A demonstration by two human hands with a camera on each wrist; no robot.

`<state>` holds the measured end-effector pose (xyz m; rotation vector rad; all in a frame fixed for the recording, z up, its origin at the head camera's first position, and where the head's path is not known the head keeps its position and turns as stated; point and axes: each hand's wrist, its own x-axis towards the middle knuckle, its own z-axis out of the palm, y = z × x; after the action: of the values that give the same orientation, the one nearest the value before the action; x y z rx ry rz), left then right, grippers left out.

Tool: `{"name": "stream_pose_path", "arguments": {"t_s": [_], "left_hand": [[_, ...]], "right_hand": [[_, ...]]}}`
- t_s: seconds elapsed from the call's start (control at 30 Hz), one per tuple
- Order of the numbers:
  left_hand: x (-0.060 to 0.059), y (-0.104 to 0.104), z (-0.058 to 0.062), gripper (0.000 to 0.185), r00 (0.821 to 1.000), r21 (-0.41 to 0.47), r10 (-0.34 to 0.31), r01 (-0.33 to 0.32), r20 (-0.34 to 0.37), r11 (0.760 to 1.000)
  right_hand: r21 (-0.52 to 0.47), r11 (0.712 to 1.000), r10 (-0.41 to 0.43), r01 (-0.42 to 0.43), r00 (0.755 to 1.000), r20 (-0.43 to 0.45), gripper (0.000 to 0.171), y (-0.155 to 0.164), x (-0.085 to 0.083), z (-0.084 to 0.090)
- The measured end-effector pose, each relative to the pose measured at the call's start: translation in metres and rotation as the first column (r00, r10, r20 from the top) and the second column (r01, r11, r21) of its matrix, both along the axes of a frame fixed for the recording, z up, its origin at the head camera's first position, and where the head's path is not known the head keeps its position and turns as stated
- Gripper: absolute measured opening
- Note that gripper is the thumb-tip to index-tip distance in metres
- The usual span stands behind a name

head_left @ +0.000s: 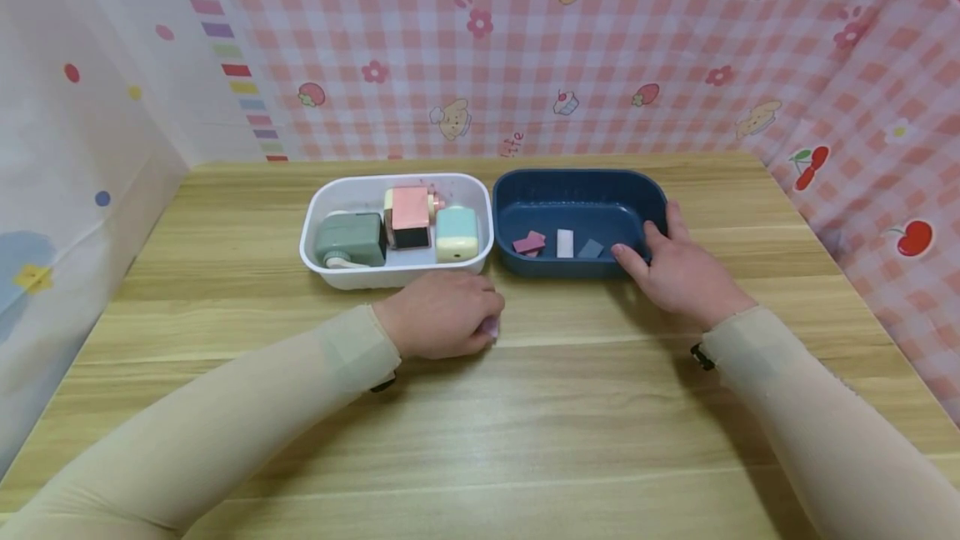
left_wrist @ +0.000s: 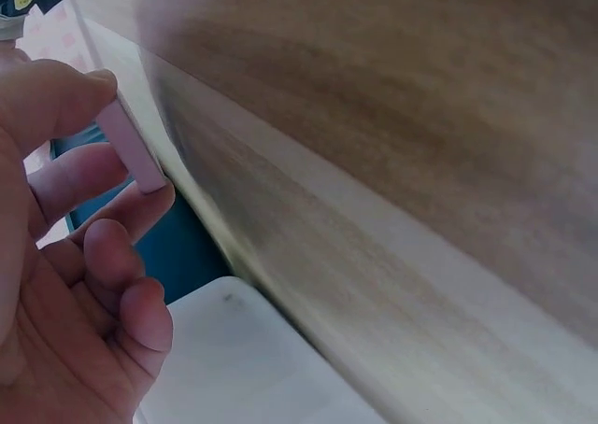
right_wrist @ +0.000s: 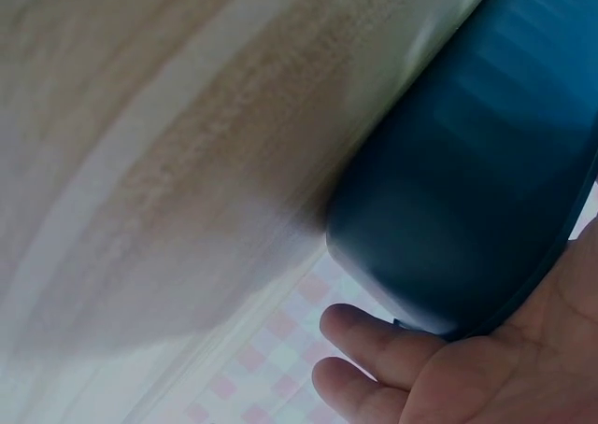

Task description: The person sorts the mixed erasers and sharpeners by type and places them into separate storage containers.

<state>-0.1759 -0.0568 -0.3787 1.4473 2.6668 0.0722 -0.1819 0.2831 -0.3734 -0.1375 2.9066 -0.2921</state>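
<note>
My left hand (head_left: 444, 313) pinches a small pale pink block (left_wrist: 133, 146), much like an eraser, between thumb and fingertips, low over the table in front of the white bin (head_left: 375, 277). At the right end of the dark blue bin (head_left: 570, 267), my right hand (head_left: 686, 277) holds the rim. Its thumb and index finger reach over the edge, and other fingers (right_wrist: 378, 345) lie along the outside. Inside the blue bin are magenta pieces (head_left: 529, 243), a white block (head_left: 565, 243) and a grey-blue piece (head_left: 591, 249).
The white bin stands against the blue one. In it lie a green pencil sharpener (head_left: 351, 238) with a white crank, a pink boxy sharpener (head_left: 410, 211) and a mint-and-cream one (head_left: 457, 233). Behind the wooden table (head_left: 525, 440) hangs a pink checked cloth (head_left: 420, 48).
</note>
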Motion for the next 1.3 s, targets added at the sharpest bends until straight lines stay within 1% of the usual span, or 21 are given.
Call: {"name": "stream_pose_path", "arguments": {"t_s": [0.3, 0.77, 1.3], "left_hand": [[-0.0004, -0.0003, 0.0019, 0.014, 1.0, 0.003, -0.005, 0.005, 0.002, 1.0], [0.0007, -0.0002, 0.0042, 0.016, 1.0, -0.007, 0.002, -0.002, -0.004, 1.0], [0.0007, 0.0002, 0.003, 0.016, 1.0, -0.01, -0.007, 0.007, 0.001, 1.0]], "right_hand": [[-0.005, 1.0, -0.004, 0.004, 1.0, -0.005, 0.112, 0.0012, -0.0006, -0.001], [0.003, 1.0, -0.003, 0.003, 1.0, 0.001, 0.113, 0.0009, -0.001, -0.0011], [-0.004, 1.0, 0.004, -0.004, 1.0, 0.0, 0.112, 0.0016, -0.0001, -0.0019]]}}
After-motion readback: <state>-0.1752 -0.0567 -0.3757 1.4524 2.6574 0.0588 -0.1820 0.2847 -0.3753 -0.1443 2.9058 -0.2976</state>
